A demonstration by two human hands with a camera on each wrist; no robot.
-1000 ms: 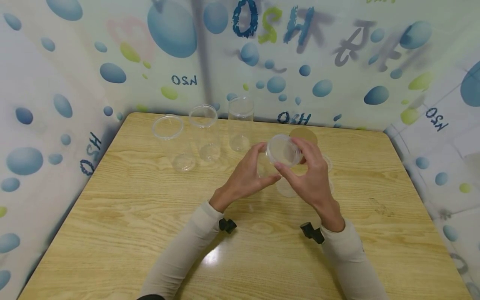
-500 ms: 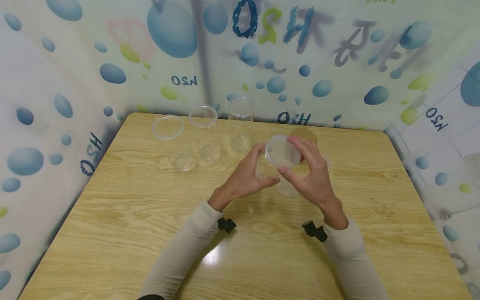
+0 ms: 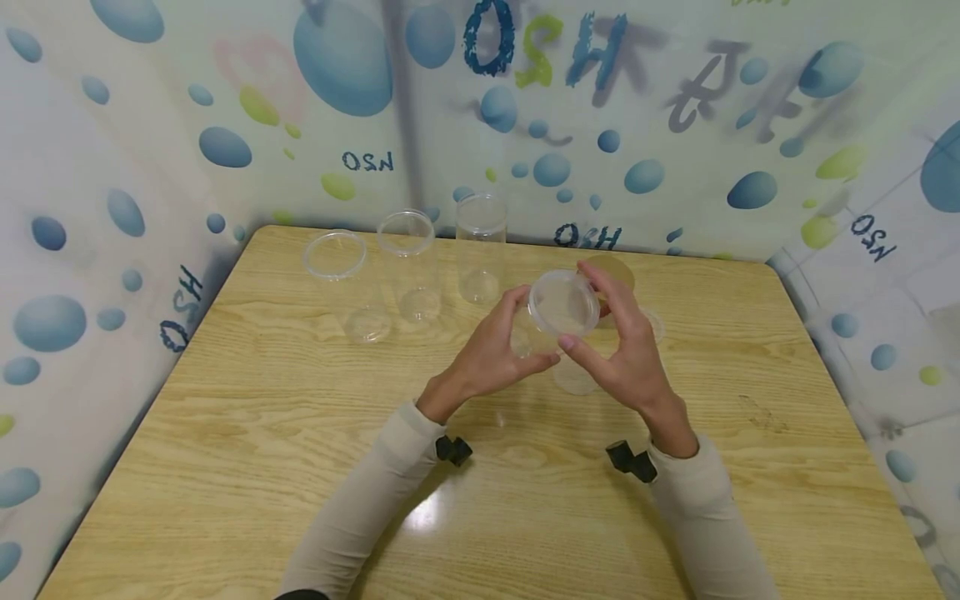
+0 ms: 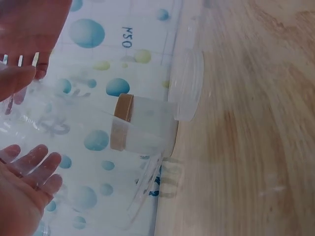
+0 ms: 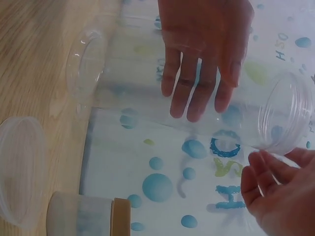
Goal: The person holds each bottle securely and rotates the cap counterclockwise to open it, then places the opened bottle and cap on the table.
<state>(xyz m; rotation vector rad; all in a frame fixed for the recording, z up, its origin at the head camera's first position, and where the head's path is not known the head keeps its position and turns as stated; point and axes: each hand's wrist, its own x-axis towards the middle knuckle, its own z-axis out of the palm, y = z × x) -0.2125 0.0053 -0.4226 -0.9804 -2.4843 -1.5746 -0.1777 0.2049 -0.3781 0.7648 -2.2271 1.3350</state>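
A clear plastic jar (image 5: 142,93) is held above the table, its round lid (image 3: 564,303) facing up toward the head camera. My left hand (image 3: 491,346) grips the jar's body from the left; in the right wrist view its fingers spread along the wall. My right hand (image 3: 622,342) has its thumb at the lid's near edge and its fingers at the far right edge. In the right wrist view, its fingertips sit right at the lid's rim (image 5: 290,115). The jar's base (image 4: 142,189) points down in the left wrist view.
Three tall clear jars without lids, the left (image 3: 367,321), middle (image 3: 420,302) and right (image 3: 482,283), stand at the back left. A brown-lidded jar (image 4: 147,123) stands behind my right hand. Loose clear lids (image 3: 576,379) lie on the wooden table (image 3: 262,433) beneath.
My right hand's fingers have shifted around the lid's edge, and its wrist has moved slightly right. The left hand and jar have barely moved.
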